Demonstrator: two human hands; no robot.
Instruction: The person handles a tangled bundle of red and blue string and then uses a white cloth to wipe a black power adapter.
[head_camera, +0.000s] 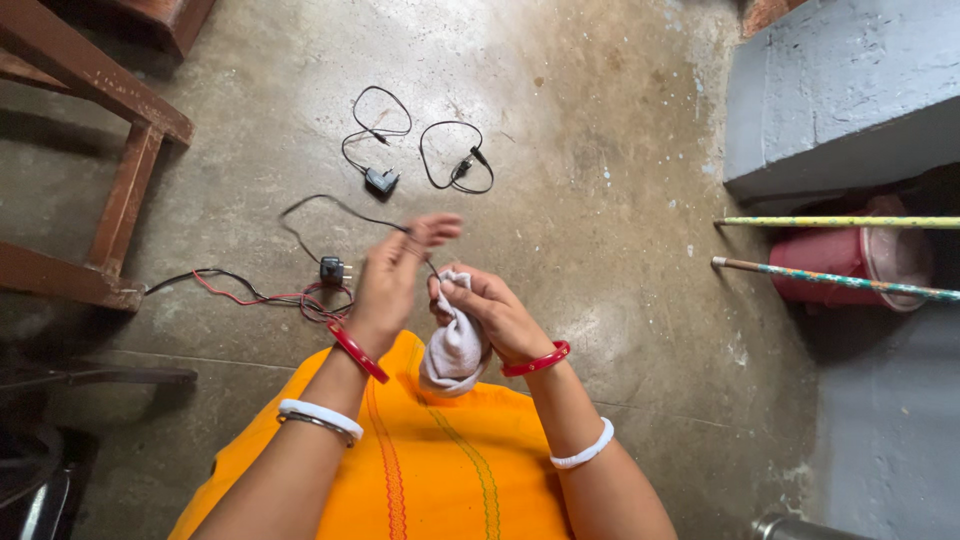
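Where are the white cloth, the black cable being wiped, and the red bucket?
white cloth (455, 352): head view, on its hanging bunched part below the right hand.
black cable (340, 208): head view, on the stretch running over the floor.
red bucket (820, 262): head view, on its side wall.
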